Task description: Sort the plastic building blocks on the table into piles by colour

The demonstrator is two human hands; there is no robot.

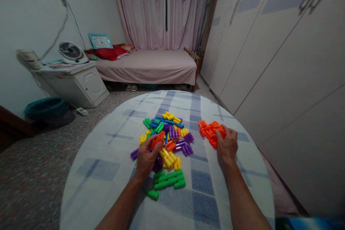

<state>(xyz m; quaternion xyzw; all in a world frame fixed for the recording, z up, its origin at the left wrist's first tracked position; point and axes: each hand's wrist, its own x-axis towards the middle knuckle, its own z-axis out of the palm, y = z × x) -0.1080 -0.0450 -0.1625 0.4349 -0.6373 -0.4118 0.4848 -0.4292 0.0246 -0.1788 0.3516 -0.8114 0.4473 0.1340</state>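
My left hand [147, 158] is closed on an orange plastic building piece [158, 140], held over the near left side of a mixed pile. That pile has purple pieces [186, 148], yellow pieces [168, 157], blue pieces [172, 122] and green pieces [147, 123], with some orange ones among them. To the right, my right hand [228, 143] rests at a separate heap of orange pieces [208, 131], its fingers curled at the heap's right edge. Whether a piece is between those fingers is hidden. Several joined green pieces [169, 180] lie nearest me.
A round table with a checked cloth [102, 187] carries everything. Beyond it stands a bed [151, 64]. A white cabinet [86, 84] with a fan [71, 51] and a teal bin [47, 107] are on the left. A tall wardrobe [291, 79] lines the right.
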